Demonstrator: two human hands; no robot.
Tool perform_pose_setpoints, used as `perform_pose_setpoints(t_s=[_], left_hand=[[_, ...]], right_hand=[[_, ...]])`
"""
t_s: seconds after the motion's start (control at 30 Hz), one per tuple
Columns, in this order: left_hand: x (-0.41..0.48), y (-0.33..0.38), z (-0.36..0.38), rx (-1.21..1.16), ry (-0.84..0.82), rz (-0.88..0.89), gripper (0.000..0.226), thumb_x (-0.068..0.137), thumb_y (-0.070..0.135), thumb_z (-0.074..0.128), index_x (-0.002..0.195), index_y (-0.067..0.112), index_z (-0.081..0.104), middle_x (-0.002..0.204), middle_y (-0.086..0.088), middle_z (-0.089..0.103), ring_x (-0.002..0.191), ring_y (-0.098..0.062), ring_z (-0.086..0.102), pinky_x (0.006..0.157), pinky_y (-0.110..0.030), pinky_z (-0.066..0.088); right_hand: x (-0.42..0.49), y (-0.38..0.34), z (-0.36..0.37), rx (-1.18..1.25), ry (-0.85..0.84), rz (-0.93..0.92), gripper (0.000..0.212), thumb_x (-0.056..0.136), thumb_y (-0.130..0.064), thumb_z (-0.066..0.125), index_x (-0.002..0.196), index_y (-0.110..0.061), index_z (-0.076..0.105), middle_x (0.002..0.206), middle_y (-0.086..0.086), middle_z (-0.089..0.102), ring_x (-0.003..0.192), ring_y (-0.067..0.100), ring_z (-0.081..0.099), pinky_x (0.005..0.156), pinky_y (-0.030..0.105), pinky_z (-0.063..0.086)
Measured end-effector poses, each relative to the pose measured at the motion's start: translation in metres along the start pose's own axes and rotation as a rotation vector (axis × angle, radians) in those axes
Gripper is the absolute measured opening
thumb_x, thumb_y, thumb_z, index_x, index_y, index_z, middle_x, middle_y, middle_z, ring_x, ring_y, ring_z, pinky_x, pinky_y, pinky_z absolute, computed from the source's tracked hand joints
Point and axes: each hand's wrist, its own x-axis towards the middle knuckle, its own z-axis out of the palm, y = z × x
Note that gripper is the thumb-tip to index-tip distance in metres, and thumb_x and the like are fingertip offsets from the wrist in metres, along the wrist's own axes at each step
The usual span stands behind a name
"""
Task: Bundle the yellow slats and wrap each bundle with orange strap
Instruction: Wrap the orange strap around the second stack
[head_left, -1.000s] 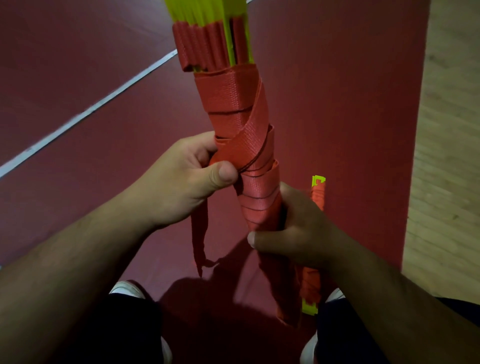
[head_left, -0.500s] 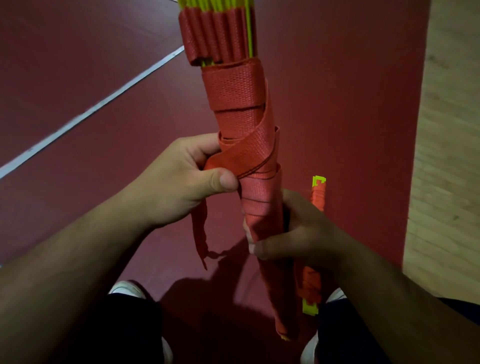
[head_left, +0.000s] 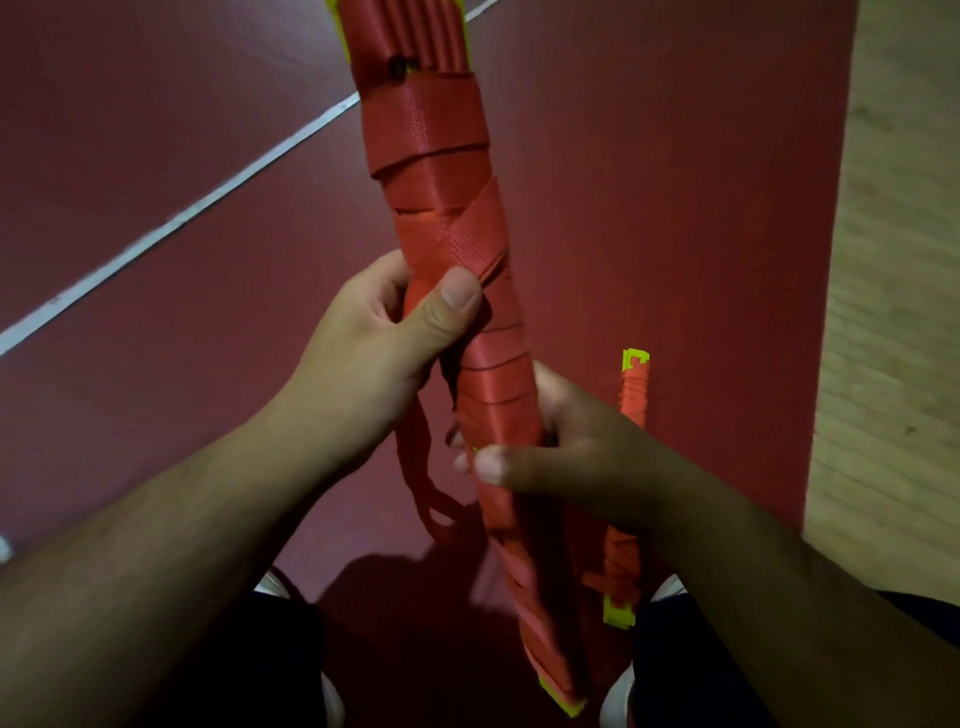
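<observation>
Left hand (head_left: 384, 338) closed about the bundle (head_left: 441, 171) at mid-length: the thumb presses a diagonal turn of orange strap (head_left: 457, 244) flat against the front, and the fingers curl behind. Right hand (head_left: 571, 447) gripping the same bundle lower down, with the thumb across the front and the fingers round the back. The bundle is held nearly upright above the red mat (head_left: 675, 208), leaning slightly to the left at the top. Its yellow slats (head_left: 569, 705) show only at the ends, since the rest is covered by overlapping turns. A loose tail (head_left: 415, 467) of strap hangs below the left hand. A second bundle (head_left: 635, 395), already wrapped, lies on the mat near its right edge, beside the wooden floor (head_left: 893, 312). A white line (head_left: 182, 218) crosses the mat towards its far left. Step in hand, as judged: the closing turns of the wrap. The next move calls for a firm thumb on the crossing while the tail is drawn tight and tucked under a turn, or the wrap may slacken
</observation>
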Motion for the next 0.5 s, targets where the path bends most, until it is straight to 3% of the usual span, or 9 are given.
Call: perform_pose_setpoints(t_s=[0.07,0.17,0.27,0.37,0.5], left_hand=[[0.001,-0.003,0.0,0.077,0.072,-0.023,0.02,0.093,0.042,0.06,0.087,0.023,0.058,0.066,0.016,0.059,0.056,0.001,0.054,0.056,-0.012,0.042],[0.001,-0.002,0.0,0.183,0.061,-0.033,0.019,0.091,0.041,0.056,0.086,0.023,0.059,0.061,0.019,0.057,0.053,0.003,0.052,0.054,-0.008,0.039],[0.003,0.005,-0.003,0.254,0.002,0.016,0.016,0.091,0.037,0.06,0.088,0.022,0.061,0.064,0.024,0.063,0.059,0.008,0.058,0.06,-0.005,0.041],[0.005,0.01,-0.009,0.299,-0.038,0.091,0.03,0.08,0.042,0.062,0.097,0.018,0.068,0.087,0.019,0.073,0.084,0.004,0.068,0.075,-0.011,0.048],[0.006,0.007,-0.014,0.284,-0.076,0.077,0.032,0.081,0.045,0.061,0.1,0.02,0.068,0.092,0.016,0.074,0.088,0.001,0.069,0.078,-0.014,0.05]], right_hand=[[0.003,0.003,0.004,-0.203,0.085,-0.011,0.061,0.068,-0.032,0.081,0.121,-0.032,0.052,0.101,0.004,0.068,0.091,0.019,0.069,0.077,0.035,0.058],[0.008,0.009,0.005,-0.33,0.188,-0.042,0.05,0.064,-0.043,0.079,0.106,-0.034,0.055,0.088,-0.006,0.065,0.08,0.017,0.065,0.075,0.045,0.056],[0.008,0.012,-0.002,-0.418,0.235,-0.085,0.033,0.065,-0.036,0.071,0.093,-0.029,0.054,0.077,-0.005,0.061,0.069,0.019,0.058,0.068,0.048,0.053],[0.006,0.012,-0.007,-0.422,0.242,-0.104,0.029,0.064,-0.024,0.071,0.089,-0.026,0.055,0.077,0.002,0.064,0.07,0.026,0.061,0.066,0.051,0.052],[0.007,0.013,-0.006,-0.416,0.238,-0.115,0.029,0.063,-0.021,0.071,0.087,-0.026,0.056,0.078,0.005,0.065,0.07,0.03,0.061,0.065,0.051,0.052]])
